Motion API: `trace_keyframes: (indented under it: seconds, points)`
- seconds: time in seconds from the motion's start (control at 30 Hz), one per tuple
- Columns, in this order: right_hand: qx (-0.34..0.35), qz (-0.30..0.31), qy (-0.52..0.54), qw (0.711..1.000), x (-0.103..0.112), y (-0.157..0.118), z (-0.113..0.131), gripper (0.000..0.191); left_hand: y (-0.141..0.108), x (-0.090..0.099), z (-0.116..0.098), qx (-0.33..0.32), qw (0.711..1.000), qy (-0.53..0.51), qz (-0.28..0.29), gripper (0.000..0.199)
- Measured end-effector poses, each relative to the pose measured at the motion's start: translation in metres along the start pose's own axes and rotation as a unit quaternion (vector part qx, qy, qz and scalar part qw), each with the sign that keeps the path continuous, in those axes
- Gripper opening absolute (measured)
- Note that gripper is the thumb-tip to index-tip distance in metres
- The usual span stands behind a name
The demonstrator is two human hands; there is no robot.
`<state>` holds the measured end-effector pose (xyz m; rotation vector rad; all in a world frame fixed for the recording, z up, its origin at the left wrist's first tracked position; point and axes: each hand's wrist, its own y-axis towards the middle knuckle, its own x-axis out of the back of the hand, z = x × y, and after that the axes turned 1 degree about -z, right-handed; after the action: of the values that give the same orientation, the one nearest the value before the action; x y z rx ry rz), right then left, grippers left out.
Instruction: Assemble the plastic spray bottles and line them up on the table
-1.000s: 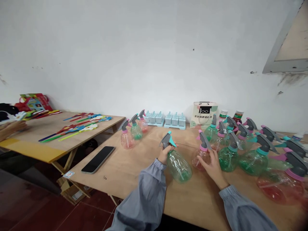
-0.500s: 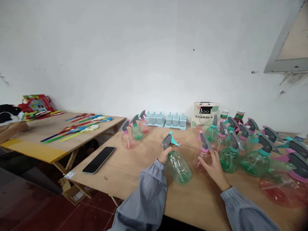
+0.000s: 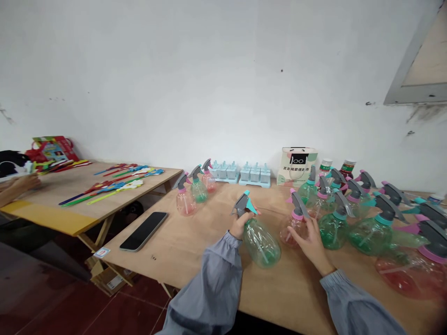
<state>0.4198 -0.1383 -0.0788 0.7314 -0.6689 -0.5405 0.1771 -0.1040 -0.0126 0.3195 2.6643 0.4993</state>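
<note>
My left hand [image 3: 240, 224] is wrapped round the neck of a clear green spray bottle [image 3: 263, 246] with a grey head and teal trigger. The bottle leans, its base toward the lower right, with a little green tint at the bottom. My right hand [image 3: 310, 239] has its thumb and fingers round the body of a pink spray bottle [image 3: 289, 229], which stands upright on the table. Several more green and pink spray bottles [image 3: 333, 230] crowd the right side. At the table's far left stand a pink spray bottle [image 3: 186, 203], a green one [image 3: 199, 190] and another pink one.
A black phone [image 3: 144, 231] lies near the left edge of the table [image 3: 195, 242]. Pale blue ice-pop moulds [image 3: 254, 176] and a paper bag [image 3: 296, 167] stand by the wall. On a second table lie colourful plastic sticks [image 3: 115, 186]; another person's hand [image 3: 26, 182] is there.
The green spray bottle in my left hand has tilted slightly, its base shifting a little right. My right hand stays at the pink bottle. The other person's hand has moved slightly.
</note>
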Motion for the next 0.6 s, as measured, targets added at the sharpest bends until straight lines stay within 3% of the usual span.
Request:
trace_keyframes:
  seconds: [0.13,0.23,0.33,0.4,0.47,0.53,0.6]
  points:
    - [-0.002,0.001,0.001,1.0,0.0,0.0,0.0,0.055,-0.001,0.009,-0.014,-0.038,0.994,0.089,0.047,0.035]
    - [-0.001,-0.001,0.002,1.0,0.0,0.0,0.0,0.055,-0.007,0.036,-0.036,-0.056,0.989,0.132,0.018,0.05]
    - [-0.001,-0.002,0.006,1.0,-0.001,0.0,0.002,0.057,-0.016,0.086,-0.064,-0.08,0.973,0.192,-0.105,0.065]
    - [-0.003,-0.001,0.008,1.0,0.0,-0.001,0.003,0.055,-0.021,0.128,-0.082,-0.089,0.928,0.283,-0.227,0.057]
    - [-0.006,-0.001,0.009,1.0,0.001,-0.002,0.005,0.054,-0.023,0.17,-0.097,-0.087,0.879,0.357,-0.304,0.049]
    - [-0.009,-0.004,0.006,1.0,0.001,-0.002,0.005,0.054,-0.022,0.206,-0.106,-0.118,0.841,0.404,-0.338,0.051]
    - [-0.012,-0.006,0.003,1.0,0.001,-0.003,0.005,0.054,-0.02,0.233,-0.109,-0.125,0.831,0.423,-0.339,0.053]
